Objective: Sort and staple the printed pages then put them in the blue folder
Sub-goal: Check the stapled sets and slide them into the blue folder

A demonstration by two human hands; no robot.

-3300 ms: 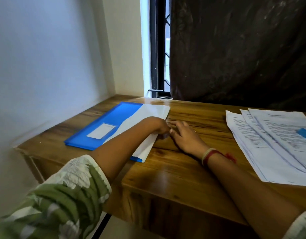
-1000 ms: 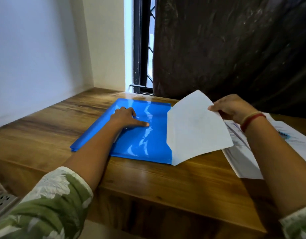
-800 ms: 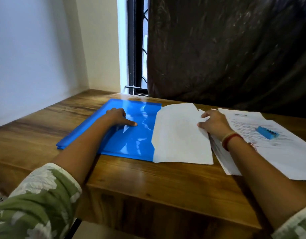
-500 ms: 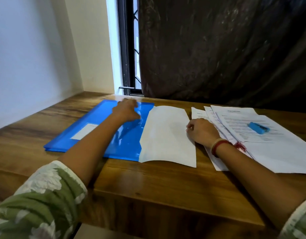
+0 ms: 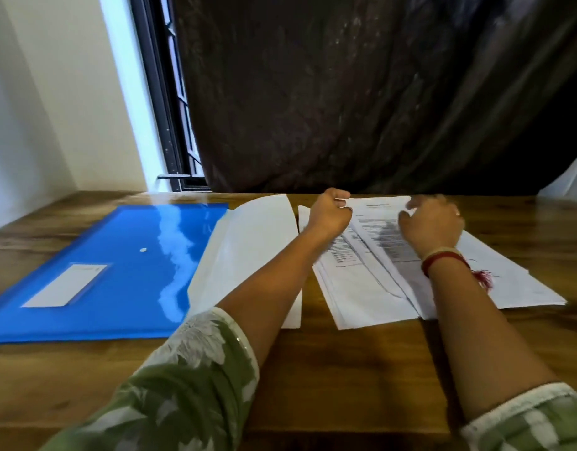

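The left hand point(image 5: 327, 216) left the blue folder point(image 5: 117, 255) at 10 o'clock and crossed to the printed pages point(image 5: 362, 281) at 1 o'clock, where it pinched their far left corner. The right hand point(image 5: 430, 222) let go of the folder's white flap point(image 5: 248, 249), which now lay open and flat, and moved over the pages with its fingers curled.

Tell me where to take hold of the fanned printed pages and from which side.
Probably the near short edge of the printed pages, coming from the front of the table: the sheets lie flat and fanned, their near corners stepped and bare, while the left hand and right hand crowd the far edge. Pinch across several sheets.
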